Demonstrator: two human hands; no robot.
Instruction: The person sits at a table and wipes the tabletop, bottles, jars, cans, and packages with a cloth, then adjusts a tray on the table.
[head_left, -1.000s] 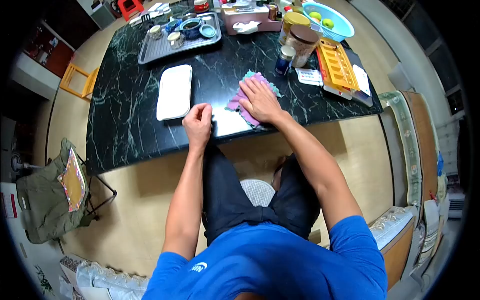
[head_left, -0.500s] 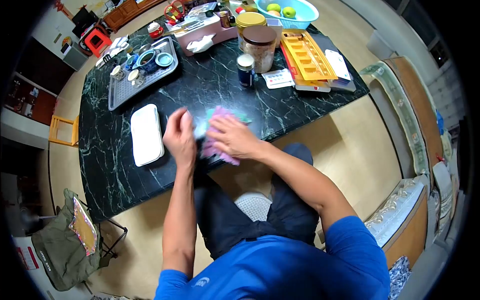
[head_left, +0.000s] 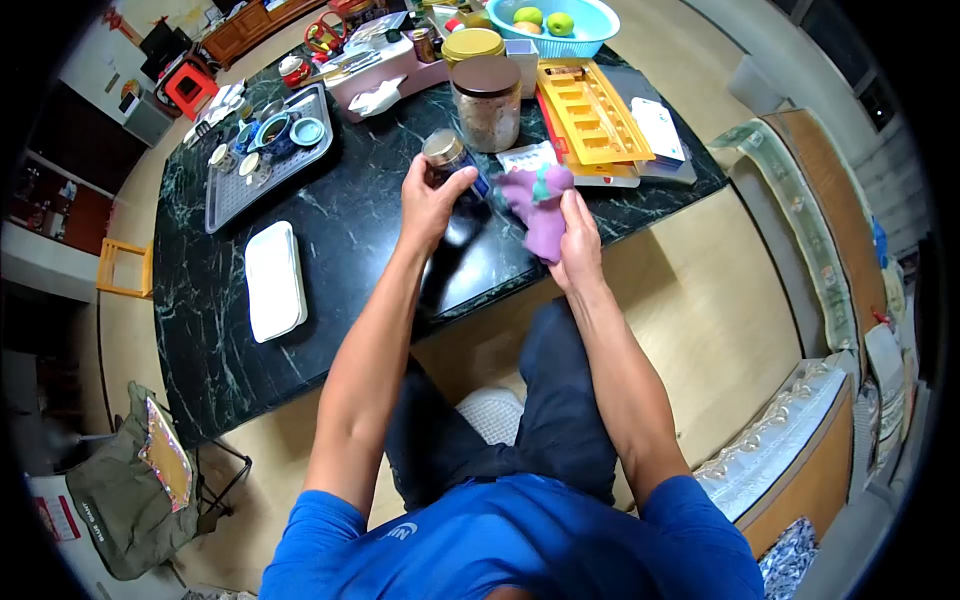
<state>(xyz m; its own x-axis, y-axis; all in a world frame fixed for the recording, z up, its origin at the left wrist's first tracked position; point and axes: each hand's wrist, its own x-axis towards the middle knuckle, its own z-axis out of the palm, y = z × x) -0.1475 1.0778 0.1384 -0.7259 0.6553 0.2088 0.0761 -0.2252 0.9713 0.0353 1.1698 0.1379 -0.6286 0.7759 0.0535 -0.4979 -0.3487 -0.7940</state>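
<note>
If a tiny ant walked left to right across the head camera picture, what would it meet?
Light wooden chair → red plastic stool → white rounded rectangular container → dark blue jar with a metallic lid, in the left hand → purple and teal cloth, in the right hand.

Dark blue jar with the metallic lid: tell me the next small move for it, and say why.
Perhaps wipe the side of the dark blue jar with the metallic lid using the bunched purple-and-teal cloth: the left hand grips the jar at a tilt, and the right hand holds the cloth close beside it, so little travel seems needed.
</note>
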